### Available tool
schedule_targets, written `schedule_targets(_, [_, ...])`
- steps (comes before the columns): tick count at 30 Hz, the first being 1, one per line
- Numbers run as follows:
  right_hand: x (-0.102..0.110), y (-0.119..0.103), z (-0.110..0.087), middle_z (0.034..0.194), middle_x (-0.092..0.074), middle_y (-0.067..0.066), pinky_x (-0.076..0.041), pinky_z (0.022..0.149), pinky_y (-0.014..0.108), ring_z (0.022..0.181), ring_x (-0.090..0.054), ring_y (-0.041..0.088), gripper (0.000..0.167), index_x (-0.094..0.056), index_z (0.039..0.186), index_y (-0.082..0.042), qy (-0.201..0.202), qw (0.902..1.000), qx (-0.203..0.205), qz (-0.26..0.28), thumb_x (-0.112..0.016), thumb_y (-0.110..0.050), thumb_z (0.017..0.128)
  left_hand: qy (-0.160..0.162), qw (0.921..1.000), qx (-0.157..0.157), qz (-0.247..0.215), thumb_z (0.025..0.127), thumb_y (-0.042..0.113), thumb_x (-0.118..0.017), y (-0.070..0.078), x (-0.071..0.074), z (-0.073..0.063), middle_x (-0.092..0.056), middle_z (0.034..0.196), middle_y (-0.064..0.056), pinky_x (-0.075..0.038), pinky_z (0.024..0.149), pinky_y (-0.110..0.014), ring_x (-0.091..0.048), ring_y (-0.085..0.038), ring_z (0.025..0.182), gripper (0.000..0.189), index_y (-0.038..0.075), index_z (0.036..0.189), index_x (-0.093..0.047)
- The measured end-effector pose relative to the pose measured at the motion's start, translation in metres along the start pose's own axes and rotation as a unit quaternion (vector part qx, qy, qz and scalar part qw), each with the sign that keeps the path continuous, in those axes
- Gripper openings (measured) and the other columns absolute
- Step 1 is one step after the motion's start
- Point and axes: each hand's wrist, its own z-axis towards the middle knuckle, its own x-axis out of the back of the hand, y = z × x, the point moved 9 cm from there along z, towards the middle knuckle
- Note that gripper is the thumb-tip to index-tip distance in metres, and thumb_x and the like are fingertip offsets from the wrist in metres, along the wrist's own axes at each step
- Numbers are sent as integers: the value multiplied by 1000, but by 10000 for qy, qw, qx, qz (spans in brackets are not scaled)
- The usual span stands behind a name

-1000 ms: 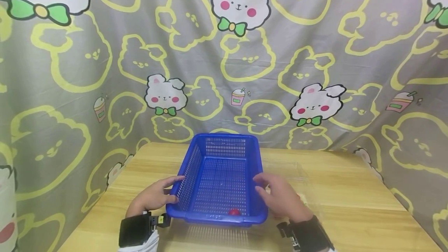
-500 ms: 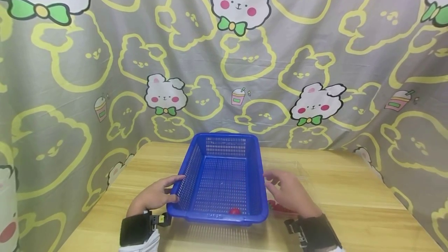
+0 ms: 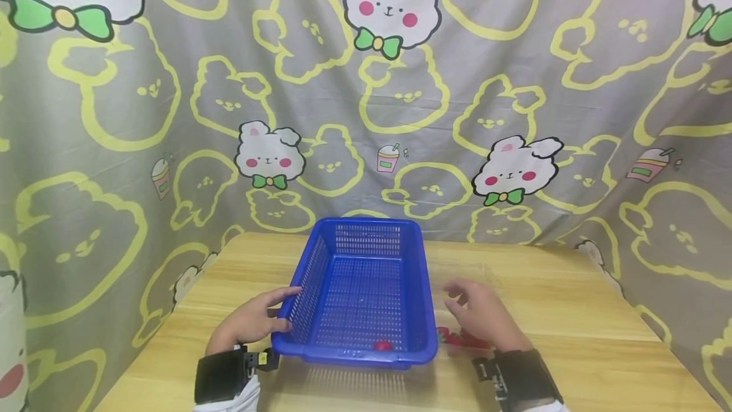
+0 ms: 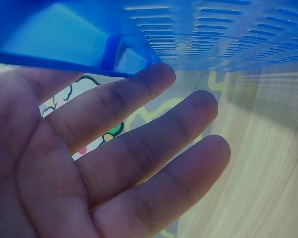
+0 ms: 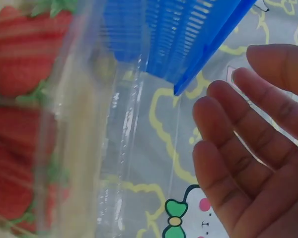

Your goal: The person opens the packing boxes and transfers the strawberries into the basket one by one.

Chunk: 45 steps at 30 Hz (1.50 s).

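Note:
A blue plastic basket with slotted walls stands on the table, with one red strawberry at its near end. My left hand is at the basket's left rim, index finger and thumb touching it. The other fingers stretch out straight below the rim in the left wrist view. Just right of the basket, apart from it, my right hand hovers with loosely bent fingers and holds nothing. Near it lies a clear plastic box with several strawberries, partly hidden by the hand in the head view.
The wooden table reaches back to a grey curtain printed with rabbits and yellow outlines. Black camera mounts are strapped to both wrists.
My right hand has come away from the basket's right rim and moved right, uncovering strawberries beside the basket. The left hand has stayed at its rim.

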Motion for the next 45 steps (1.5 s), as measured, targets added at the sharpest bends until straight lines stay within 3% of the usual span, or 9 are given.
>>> schedule_targets(7, [-7, 9, -2, 99, -70, 11, -55, 71, 38, 78, -64, 17, 25, -67, 107, 0, -306, 9992, -218, 135, -69, -5, 83, 8, 10000, -54, 3, 80, 2, -70, 0, 1, 0, -35, 145, -33, -49, 88, -59, -43, -57, 122, 66, 0, 142, -45])
schedule_targets(13, [-18, 15, -4, 93, -68, 6, -53, 66, 36, 73, -61, 15, 20, -68, 101, -1, -567, 9973, -399, 236, -70, -5, 81, -123, 9995, -280, -69, 80, 1, -69, 3, 0, -1, -33, 144, -37, -49, 89, -59, -43, -59, 121, 67, -4, 141, -43])
schedule_targets(21, [-41, 16, -7, 85, -67, 5, -53, 70, 42, 77, -62, 19, 18, -69, 95, -2, -919, 9954, -250, 111, -71, -6, 77, -208, 9989, -419, -77, 80, 1, -68, 6, -2, -2, -33, 144, -38, -48, 90, -59, -41, -60, 122, 67, -6, 141, -42])
schedule_targets(29, [-53, 13, -7, 87, -66, 6, -52, 75, 50, 82, -62, 27, 15, -68, 92, -7, -1114, 9935, -82, -208, -74, -8, 78, -194, 9989, -403, -114, 80, 1, -68, 6, -1, -1, -32, 144, -38, -49, 88, -59, -41, -60, 122, 67, -6, 141, -42])
schedule_targets(37, [-60, 19, -7, 83, -65, 0, -52, 73, 49, 79, -62, 23, 14, -69, 88, -14, -1277, 9904, -302, -426, -74, -8, 76, -278, 9987, -370, -232, 80, 0, -67, 5, -2, -1, -30, 145, -39, -50, 87, -57, -41, -61, 120, 68, -7, 142, -40])
schedule_targets(45, [-62, 26, -6, 81, -67, 0, -52, 72, 48, 77, -62, 23, 14, -70, 85, -13, -1371, 9884, -544, -367, -73, -7, 73, -256, 9987, -386, -195, 80, 0, -67, 6, -2, 0, -32, 144, -38, -51, 87, -56, -42, -59, 121, 67, -6, 142, -41])
